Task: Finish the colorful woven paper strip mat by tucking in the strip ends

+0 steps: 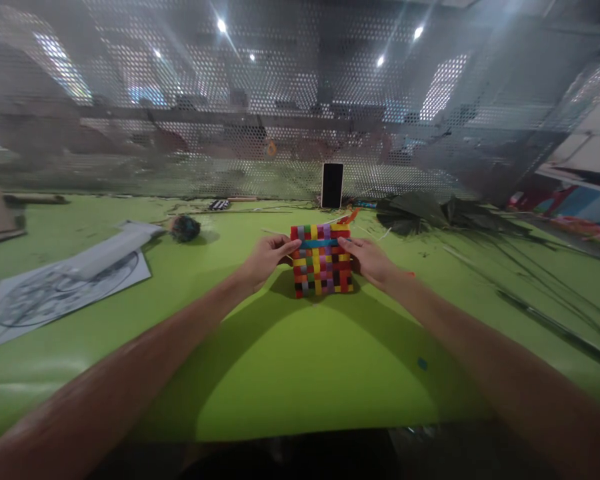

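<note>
A roughly square woven piece point(321, 265) is showing a close checkerboard of red, yellow, purple, green, grey, orange and black strips. A bright blue strip point(319, 244) is running across it below the top edge. It is facing the camera, being held by its two side edges and tilting up over the green table point(305, 373). An orange strip end point(353, 216) is poking out beyond its upper right corner

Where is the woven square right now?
In the head view, the woven square is just right of centre, its sides held by the left hand and right hand, nearer than the upright dark screen.
</note>
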Motion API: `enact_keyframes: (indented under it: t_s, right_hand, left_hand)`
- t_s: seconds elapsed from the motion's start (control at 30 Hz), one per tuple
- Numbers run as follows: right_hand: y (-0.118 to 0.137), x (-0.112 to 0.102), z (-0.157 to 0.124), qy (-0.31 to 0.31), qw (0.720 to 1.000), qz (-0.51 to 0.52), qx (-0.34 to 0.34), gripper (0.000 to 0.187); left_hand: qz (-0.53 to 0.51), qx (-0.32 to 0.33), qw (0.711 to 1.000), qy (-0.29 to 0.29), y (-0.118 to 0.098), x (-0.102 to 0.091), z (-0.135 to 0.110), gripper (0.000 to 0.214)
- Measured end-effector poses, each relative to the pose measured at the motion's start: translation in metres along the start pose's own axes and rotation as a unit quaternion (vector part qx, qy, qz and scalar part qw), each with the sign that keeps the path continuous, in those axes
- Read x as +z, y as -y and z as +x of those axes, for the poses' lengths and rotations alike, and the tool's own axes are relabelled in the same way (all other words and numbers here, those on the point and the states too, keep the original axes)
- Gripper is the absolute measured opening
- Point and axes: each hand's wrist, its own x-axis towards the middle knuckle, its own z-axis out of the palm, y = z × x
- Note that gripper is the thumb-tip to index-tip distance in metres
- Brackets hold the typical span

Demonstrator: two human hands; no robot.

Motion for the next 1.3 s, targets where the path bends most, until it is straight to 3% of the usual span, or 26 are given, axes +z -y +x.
enact_keyframes:
  t_s: [0.17, 0.37, 0.47, 0.6, 0.7, 0.77, 0.83, 0.87, 0.93, 1.03, 1.1, 1.2, 1.3]
  right_hand:
    - [0.017, -0.006, -0.007, 0.03, 0.999, -0.004, 0.035, 0.016]
    - [0.041, -0.005, -0.023, 0.065, 0.994, -0.076, 0.048, 0.016]
    - [0.045, 0.001, -0.029, 0.07, 0.988, -0.123, 0.055, 0.019]
    - [0.042, 0.002, -0.027, 0.066, 0.984, -0.16, 0.041, 0.026]
    - [0.041, -0.005, -0.019, 0.059, 0.968, -0.232, -0.07, 0.028]
    - [0.045, -0.009, -0.015, -0.026, 0.926, -0.312, -0.212, 0.023]
    - [0.05, -0.009, -0.016, -0.134, 0.858, -0.367, -0.332, 0.016]
    - [0.051, -0.007, -0.018, -0.17, 0.83, -0.38, -0.37, 0.013]
    - [0.05, 0.004, -0.025, -0.179, 0.807, -0.389, -0.407, 0.011]
    - [0.037, 0.028, -0.039, -0.049, 0.857, -0.368, -0.357, 0.007]
    - [0.025, 0.043, -0.045, 0.006, 0.888, -0.35, -0.297, 0.007]
    - [0.012, 0.054, -0.049, -0.014, 0.91, -0.322, -0.259, 0.008]
    - [0.009, 0.054, -0.049, -0.042, 0.908, -0.323, -0.264, 0.008]
  left_hand:
    - [0.016, -0.019, 0.999, 0.048, -0.01, 0.0, -0.004, 0.037]
    - [0.114, 0.007, 0.967, 0.226, -0.02, -0.001, -0.009, 0.04]
    - [0.118, 0.006, 0.962, 0.247, -0.017, 0.003, -0.01, 0.039]
    - [0.11, -0.015, 0.968, 0.224, -0.014, 0.009, -0.01, 0.037]
    - [0.081, -0.009, 0.98, 0.182, -0.012, 0.014, -0.011, 0.033]
    - [0.056, -0.001, 0.99, 0.133, -0.01, 0.016, -0.01, 0.029]
    - [0.025, 0.003, 0.997, 0.07, -0.007, 0.018, -0.009, 0.028]
    - [0.007, -0.001, 0.999, 0.035, -0.005, 0.019, -0.008, 0.03]
    - [-0.034, -0.027, 0.999, -0.023, -0.003, 0.021, -0.008, 0.032]
    - [-0.105, -0.061, 0.99, -0.071, -0.003, 0.027, -0.011, 0.031]
    - [-0.136, -0.057, 0.986, -0.074, -0.004, 0.033, -0.015, 0.03]
    - [-0.148, -0.04, 0.986, -0.07, -0.003, 0.043, -0.022, 0.03]
    - [-0.147, -0.025, 0.985, -0.081, -0.001, 0.047, -0.026, 0.036]
